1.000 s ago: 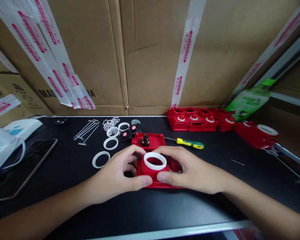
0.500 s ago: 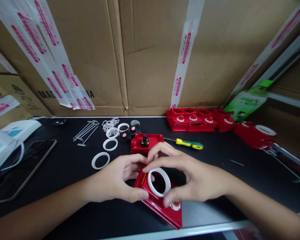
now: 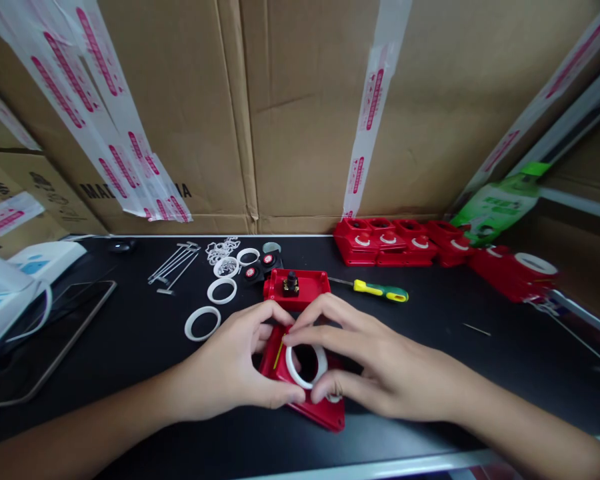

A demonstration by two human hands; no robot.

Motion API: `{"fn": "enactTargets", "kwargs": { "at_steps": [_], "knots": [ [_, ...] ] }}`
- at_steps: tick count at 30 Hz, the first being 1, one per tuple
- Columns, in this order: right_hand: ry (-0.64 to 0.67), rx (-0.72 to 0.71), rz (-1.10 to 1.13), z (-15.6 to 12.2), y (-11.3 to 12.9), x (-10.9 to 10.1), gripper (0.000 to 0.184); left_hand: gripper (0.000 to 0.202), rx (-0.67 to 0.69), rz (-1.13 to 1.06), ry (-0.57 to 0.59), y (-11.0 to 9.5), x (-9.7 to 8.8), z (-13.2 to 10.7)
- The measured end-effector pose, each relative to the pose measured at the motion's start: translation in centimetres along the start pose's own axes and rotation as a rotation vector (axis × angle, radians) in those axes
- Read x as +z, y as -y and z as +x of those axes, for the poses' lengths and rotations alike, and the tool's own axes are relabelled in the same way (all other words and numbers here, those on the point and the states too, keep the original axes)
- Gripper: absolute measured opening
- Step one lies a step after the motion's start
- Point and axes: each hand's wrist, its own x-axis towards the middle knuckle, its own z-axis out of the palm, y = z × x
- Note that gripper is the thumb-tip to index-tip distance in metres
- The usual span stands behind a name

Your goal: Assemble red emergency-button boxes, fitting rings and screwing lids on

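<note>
Close to the table's front edge, my left hand [image 3: 247,360] grips a red plastic cover [image 3: 316,412] by its left side, thumb on the front face. A white ring [image 3: 290,371] sits around the cover's round opening. My right hand [image 3: 370,357] pinches this ring, its thumb at the lower right and its fingertips at the upper left. Whether the ring is fully seated I cannot tell. Just beyond my fingers lies an open red box [image 3: 314,285] with a black switch [image 3: 291,284] inside.
Several white rings [image 3: 203,324], metal T-shaped rods [image 3: 173,267] and black parts with red labels [image 3: 260,265] lie to the left. A screwdriver [image 3: 380,291], red housings [image 3: 385,241] and a green bottle [image 3: 503,203] are on the right. A phone [image 3: 45,340] lies far left.
Both hands have shifted slightly left with the red cover and its white ring. The cover's lower corner has moved up and left. My grip looks about the same.
</note>
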Motion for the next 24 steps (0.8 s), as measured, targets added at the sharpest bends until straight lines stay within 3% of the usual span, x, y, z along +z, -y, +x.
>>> {"fn": "enactTargets", "kwargs": {
  "at_steps": [6, 10, 13, 17, 24],
  "knots": [
    [-0.004, 0.074, -0.11, -0.2, 0.9, 0.5, 0.041, 0.063, -0.01, 0.13, -0.163, 0.4, 1.1, -0.3],
    [-0.018, 0.113, -0.074, -0.1, 1.1, 0.5, 0.039, 0.064, -0.026, 0.122, -0.142, 0.6, 1.0, -0.3],
    [-0.098, 0.211, 0.064, 0.2, 1.0, 0.9, 0.04, 0.064, 0.081, 0.236, -0.1, 0.5, 0.7, -0.3],
    [-0.289, 0.354, 0.217, 0.5, 0.9, 2.1, 0.031, 0.06, 0.309, 0.583, -0.145, 0.0, 0.6, -0.6],
    [-0.159, 0.535, 0.725, 1.3, -0.1, 2.5, 0.044, 0.064, 0.401, 0.672, -0.145, 0.2, 1.3, -1.3]
  ]
}}
